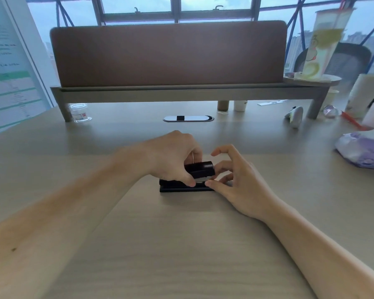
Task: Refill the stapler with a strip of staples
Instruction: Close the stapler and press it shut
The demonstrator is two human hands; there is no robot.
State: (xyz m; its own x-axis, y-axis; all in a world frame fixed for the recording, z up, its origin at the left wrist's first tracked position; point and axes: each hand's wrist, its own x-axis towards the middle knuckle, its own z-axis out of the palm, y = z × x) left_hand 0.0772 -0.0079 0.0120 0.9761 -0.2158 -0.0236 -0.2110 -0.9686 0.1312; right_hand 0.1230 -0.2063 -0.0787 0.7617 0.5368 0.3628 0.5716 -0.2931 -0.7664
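Head view: black stapler (188, 180) at mid-table (181, 244), its lid raised. Left hand (173, 156) holds the lid in a closed grip; right hand (233, 180) pinches a pale metal strip (201, 180), probably staples, at the magazine. Loading appears underway; seating and closing remain.

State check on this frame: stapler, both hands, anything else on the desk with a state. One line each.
stapler: on the desk, top cover raised, metal edge showing under it
left hand: gripping the stapler's top cover
right hand: fingertips at the stapler's front end, fingers loosely curled
clear jar: upright, lid on
staple strip: cannot tell
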